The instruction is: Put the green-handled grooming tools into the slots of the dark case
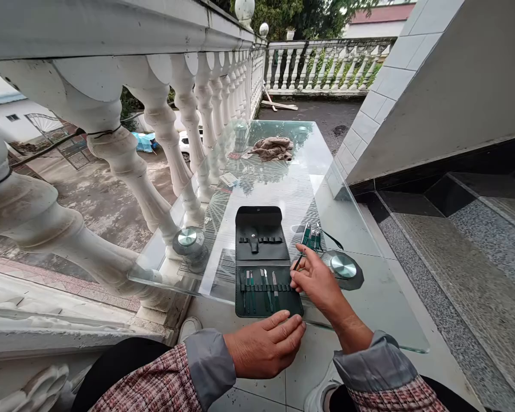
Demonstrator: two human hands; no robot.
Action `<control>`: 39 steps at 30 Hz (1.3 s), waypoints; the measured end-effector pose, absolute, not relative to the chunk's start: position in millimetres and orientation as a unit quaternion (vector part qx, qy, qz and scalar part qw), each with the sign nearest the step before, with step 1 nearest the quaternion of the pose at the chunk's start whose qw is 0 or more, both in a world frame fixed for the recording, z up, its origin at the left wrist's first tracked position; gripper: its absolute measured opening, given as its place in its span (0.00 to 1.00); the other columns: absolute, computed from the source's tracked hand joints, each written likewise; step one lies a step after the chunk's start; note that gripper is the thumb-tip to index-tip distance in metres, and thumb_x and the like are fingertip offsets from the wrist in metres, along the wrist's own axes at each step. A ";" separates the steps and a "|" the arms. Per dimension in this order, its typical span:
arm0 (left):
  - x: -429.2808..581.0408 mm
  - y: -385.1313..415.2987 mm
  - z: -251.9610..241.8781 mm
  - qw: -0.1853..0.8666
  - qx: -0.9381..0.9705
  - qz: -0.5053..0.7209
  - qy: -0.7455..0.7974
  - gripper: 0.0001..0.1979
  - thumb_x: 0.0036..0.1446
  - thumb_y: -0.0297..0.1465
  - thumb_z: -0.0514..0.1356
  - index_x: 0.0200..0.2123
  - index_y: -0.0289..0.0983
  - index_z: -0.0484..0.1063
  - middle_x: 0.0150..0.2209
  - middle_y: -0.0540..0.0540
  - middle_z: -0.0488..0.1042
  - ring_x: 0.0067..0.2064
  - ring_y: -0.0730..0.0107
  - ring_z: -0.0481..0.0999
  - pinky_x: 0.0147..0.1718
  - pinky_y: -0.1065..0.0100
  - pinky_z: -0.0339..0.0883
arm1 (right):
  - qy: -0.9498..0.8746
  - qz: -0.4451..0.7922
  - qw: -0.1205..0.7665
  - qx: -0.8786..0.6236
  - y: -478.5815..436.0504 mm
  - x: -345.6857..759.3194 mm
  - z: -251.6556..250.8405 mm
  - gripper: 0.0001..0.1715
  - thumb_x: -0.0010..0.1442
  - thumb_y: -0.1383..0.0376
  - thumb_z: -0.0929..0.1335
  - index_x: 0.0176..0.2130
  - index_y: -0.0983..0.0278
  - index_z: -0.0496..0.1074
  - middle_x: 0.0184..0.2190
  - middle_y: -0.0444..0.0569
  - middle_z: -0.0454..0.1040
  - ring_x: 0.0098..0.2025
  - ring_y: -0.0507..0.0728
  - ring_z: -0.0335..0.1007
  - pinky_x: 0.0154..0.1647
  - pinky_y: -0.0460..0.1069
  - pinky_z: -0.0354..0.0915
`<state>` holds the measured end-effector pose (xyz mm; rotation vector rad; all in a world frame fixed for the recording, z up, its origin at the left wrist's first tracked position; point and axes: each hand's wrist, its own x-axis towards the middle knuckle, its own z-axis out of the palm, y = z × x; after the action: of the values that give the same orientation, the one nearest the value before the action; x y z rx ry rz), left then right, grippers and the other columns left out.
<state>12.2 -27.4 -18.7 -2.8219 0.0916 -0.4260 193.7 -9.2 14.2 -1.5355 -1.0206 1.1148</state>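
A black manicure case (262,252) lies unfolded on the glass table. Slim green-handled tools (252,292) stand in the elastic loops of its lower half; the loops of the upper half hold none, and a snap strap (254,242) sits among them. My left hand (268,345) is at the case's bottom edge, its fingers stretched out by the lower right corner. Closed in a pinch, my right hand (320,280) has a slim dark tool (298,263) at the case's right edge; its kind cannot be made out. Just beyond that hand lie several green nail clippers (311,236).
A crumpled brown cloth (272,149) and a small packet (229,179) lie farther up the glass table (369,286). Round metal discs (343,266) show on the tabletop. A white balustrade (124,149) runs along the left; stone steps (459,269) are on the right.
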 end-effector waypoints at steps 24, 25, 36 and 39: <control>10.5 -27.9 -17.9 0.136 -0.978 -0.155 0.029 0.16 0.63 0.27 0.49 0.49 0.27 0.70 0.55 0.35 0.64 0.57 0.54 0.63 0.57 0.55 0.56 | -0.414 0.480 0.466 -0.617 -2.0 191.5 16.7 0.16 0.51 0.55 0.64 0.33 0.64 0.68 0.22 0.40 0.64 0.18 0.46 0.56 0.15 0.43 0.53; 10.6 -27.9 -18.2 0.137 -0.978 -0.154 0.029 0.16 0.63 0.27 0.49 0.49 0.27 0.70 0.55 0.35 0.64 0.57 0.54 0.63 0.57 0.55 0.57 | -0.411 0.480 0.471 -0.616 -2.7 192.0 16.7 0.15 0.51 0.55 0.64 0.32 0.64 0.67 0.22 0.41 0.65 0.17 0.46 0.56 0.15 0.43 0.53; 10.9 -28.2 -18.2 0.139 -0.979 -0.150 0.026 0.16 0.63 0.27 0.48 0.49 0.28 0.69 0.56 0.36 0.63 0.57 0.54 0.62 0.57 0.55 0.57 | -0.400 0.434 0.517 -0.620 -12.1 197.1 15.9 0.22 0.53 0.58 0.64 0.45 0.66 0.67 0.18 0.38 0.63 0.16 0.47 0.52 0.16 0.44 0.51; 11.2 -28.7 -18.6 0.139 -0.979 -0.149 0.024 0.16 0.62 0.27 0.49 0.49 0.28 0.69 0.56 0.36 0.63 0.57 0.55 0.63 0.57 0.56 0.57 | -0.422 0.451 0.506 -0.602 -12.8 199.2 14.0 0.22 0.54 0.57 0.64 0.46 0.66 0.67 0.15 0.36 0.58 0.17 0.47 0.53 0.19 0.44 0.53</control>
<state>11.2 -28.7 -18.6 -2.8296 0.0686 -0.4303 199.2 -12.8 14.0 -1.4511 -1.0186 1.0871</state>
